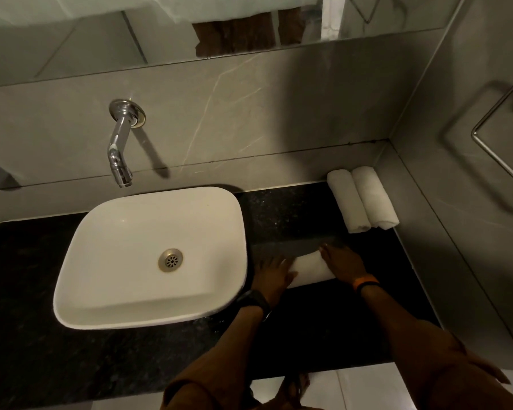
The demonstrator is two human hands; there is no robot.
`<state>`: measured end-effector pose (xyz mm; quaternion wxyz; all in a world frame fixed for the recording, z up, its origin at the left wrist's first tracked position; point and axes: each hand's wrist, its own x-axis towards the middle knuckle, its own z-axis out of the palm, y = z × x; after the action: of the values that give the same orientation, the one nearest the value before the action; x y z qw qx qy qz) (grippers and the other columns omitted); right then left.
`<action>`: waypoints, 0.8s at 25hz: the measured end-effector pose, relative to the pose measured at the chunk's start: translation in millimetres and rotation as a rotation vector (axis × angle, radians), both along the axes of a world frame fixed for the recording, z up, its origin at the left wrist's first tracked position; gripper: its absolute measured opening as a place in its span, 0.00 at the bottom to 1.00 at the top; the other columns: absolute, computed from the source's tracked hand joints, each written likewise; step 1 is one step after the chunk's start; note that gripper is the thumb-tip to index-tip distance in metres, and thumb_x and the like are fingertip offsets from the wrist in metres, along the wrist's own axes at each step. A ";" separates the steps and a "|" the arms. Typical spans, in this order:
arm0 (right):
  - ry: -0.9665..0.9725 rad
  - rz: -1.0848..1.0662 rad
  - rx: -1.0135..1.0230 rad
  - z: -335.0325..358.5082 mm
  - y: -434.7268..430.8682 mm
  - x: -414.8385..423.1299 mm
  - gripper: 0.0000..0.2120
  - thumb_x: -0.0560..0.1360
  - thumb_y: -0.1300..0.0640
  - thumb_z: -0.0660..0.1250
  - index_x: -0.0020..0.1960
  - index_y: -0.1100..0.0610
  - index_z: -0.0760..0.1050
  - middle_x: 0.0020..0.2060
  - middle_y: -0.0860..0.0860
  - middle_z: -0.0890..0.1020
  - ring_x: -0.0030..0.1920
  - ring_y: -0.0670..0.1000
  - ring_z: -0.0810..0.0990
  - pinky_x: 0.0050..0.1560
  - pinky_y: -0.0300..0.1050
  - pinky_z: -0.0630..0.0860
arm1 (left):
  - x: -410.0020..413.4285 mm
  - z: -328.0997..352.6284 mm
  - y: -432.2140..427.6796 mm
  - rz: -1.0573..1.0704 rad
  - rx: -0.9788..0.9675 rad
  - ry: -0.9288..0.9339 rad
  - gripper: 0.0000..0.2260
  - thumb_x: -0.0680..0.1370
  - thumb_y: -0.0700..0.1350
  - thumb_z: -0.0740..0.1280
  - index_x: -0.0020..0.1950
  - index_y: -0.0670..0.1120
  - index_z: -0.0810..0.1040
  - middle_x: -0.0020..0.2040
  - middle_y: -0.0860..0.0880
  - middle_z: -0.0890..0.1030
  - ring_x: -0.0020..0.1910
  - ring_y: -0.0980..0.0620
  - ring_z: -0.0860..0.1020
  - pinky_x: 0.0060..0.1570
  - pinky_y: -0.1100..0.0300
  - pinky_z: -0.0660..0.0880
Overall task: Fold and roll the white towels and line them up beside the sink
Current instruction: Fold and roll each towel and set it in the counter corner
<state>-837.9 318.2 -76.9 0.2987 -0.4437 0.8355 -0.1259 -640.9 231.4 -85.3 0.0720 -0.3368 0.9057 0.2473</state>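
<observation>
A white towel roll (310, 269) lies on the black counter just right of the white sink (148, 309). My left hand (271, 275) presses on its left end and my right hand (341, 263) covers its right end, fingers curled over it. Two finished white towel rolls (362, 199) lie side by side, touching, in the far right corner against the wall. My left wrist wears a dark watch and my right wrist an orange band.
A chrome tap (117, 149) sticks out of the grey wall above the sink. The black counter (323, 327) ends at a grey side wall on the right, where a metal rail (498, 161) hangs. A mirror runs along the top.
</observation>
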 end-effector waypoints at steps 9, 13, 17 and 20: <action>-0.413 -0.768 -0.339 -18.0 3.8 78.3 0.17 0.78 0.54 0.64 0.66 0.50 0.69 0.66 0.55 0.73 0.64 0.58 0.74 0.64 0.59 0.74 | -30.0 -11.3 19.1 0.503 0.358 0.336 0.18 0.83 0.51 0.55 0.72 0.48 0.67 0.65 0.40 0.76 0.63 0.41 0.75 0.61 0.52 0.72; -0.200 -0.551 -0.356 -22.8 -15.4 54.6 0.23 0.82 0.53 0.54 0.76 0.55 0.58 0.70 0.60 0.67 0.67 0.60 0.70 0.67 0.57 0.70 | -70.8 -5.3 11.4 0.605 0.631 0.489 0.18 0.83 0.45 0.56 0.74 0.44 0.64 0.69 0.39 0.73 0.65 0.43 0.73 0.59 0.61 0.70; 0.284 -0.199 -0.206 -19.5 -42.8 -9.7 0.24 0.74 0.58 0.70 0.68 0.61 0.70 0.64 0.62 0.76 0.63 0.63 0.75 0.60 0.61 0.74 | -119.7 -3.4 -26.8 0.520 0.615 0.528 0.22 0.83 0.41 0.55 0.76 0.44 0.56 0.74 0.40 0.65 0.73 0.42 0.65 0.68 0.56 0.63; 0.515 -0.042 -0.146 -23.0 -59.3 -46.5 0.29 0.64 0.55 0.77 0.63 0.62 0.75 0.61 0.61 0.79 0.62 0.65 0.77 0.56 0.66 0.74 | -153.3 -8.7 -48.4 0.536 0.637 0.573 0.23 0.82 0.39 0.56 0.77 0.45 0.55 0.75 0.40 0.64 0.73 0.41 0.65 0.67 0.56 0.64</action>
<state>-884.4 258.9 -99.9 0.0407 -0.4643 0.8816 -0.0751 -794.2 183.0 -94.0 -0.1461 -0.4374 0.6504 0.6036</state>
